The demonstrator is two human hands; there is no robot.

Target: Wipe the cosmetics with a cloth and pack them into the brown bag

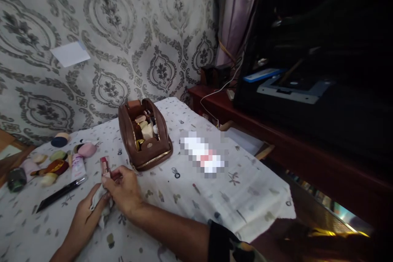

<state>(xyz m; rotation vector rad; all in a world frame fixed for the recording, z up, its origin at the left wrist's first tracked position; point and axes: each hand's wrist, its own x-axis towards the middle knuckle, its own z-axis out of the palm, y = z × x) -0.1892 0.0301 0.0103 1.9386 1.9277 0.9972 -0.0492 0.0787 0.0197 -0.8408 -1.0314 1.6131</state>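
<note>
My right hand (127, 188) pinches a small lipstick tube (105, 166), red and pinkish with a clear part, upright above the table. Below and against it, my left hand (89, 211) is closed round a crumpled white cloth (97, 197) that hangs down between the two hands. Just beyond my hands stands a brown makeup bag (144, 157), unzipped, with sponges and other small cosmetics (147, 131) inside. To the left lie a black flat case or pouch (59, 194), a white and pink tube (78, 168) and a pink sponge (87, 149).
More puffs and a brush (57, 167) lie at the table's left, beside a dark green jar (16, 179). A blurred-out white object (202, 155) is right of the bag. A patterned cloth (251, 196) covers the table. A dark screen (322, 41) stands on a red-brown cabinet (276, 131).
</note>
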